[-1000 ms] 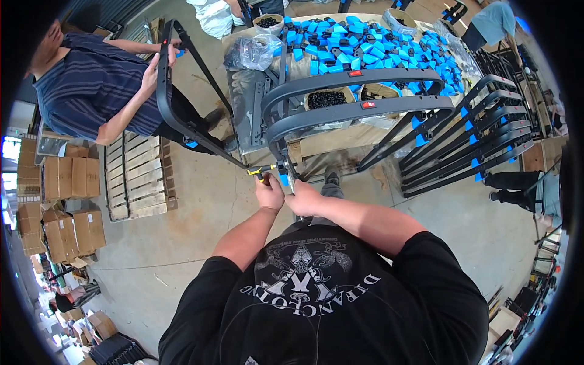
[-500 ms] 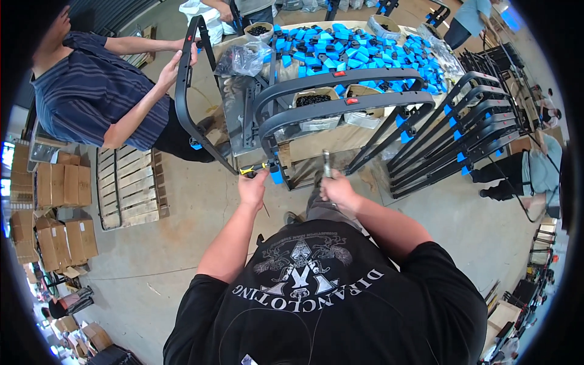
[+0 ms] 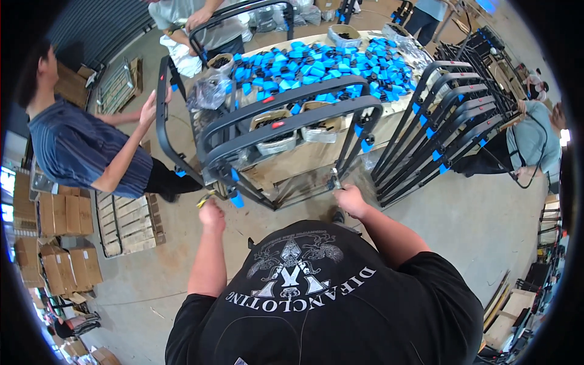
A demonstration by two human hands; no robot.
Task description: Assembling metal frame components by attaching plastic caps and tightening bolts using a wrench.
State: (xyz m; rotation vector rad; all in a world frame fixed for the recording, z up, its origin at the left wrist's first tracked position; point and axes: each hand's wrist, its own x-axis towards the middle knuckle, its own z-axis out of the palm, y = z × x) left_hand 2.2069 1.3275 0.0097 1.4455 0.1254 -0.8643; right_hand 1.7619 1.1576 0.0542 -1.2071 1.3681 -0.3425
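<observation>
My left hand (image 3: 212, 215) is closed around a yellow-and-black screwdriver (image 3: 205, 199), just below the left leg of the nearest dark metal frame (image 3: 298, 125). A blue plastic piece (image 3: 236, 199) sits on that leg, close by the screwdriver. My right hand (image 3: 351, 201) grips what looks like a hammer (image 3: 335, 179), its metal head upward, in front of the frame's right side. Behind the nearest frame stands a similar frame (image 3: 261, 103); both are bent tubes with a red mark on top. My fingers partly hide both tool handles.
Loose blue parts (image 3: 304, 64) cover the table behind the frames, beside tubs of black pieces (image 3: 272, 145). More frames (image 3: 471, 109) stand in a row at right. A co-worker (image 3: 85, 146) at left stands by another frame (image 3: 162, 121). Pallets (image 3: 126, 222) and cartons (image 3: 64, 213) lie farther left.
My hands have moved apart, the left one leftward and lower in view, the right slightly rightward. The view has swung, shifting the frames left and down. The co-worker's hand has shifted along the left frame.
</observation>
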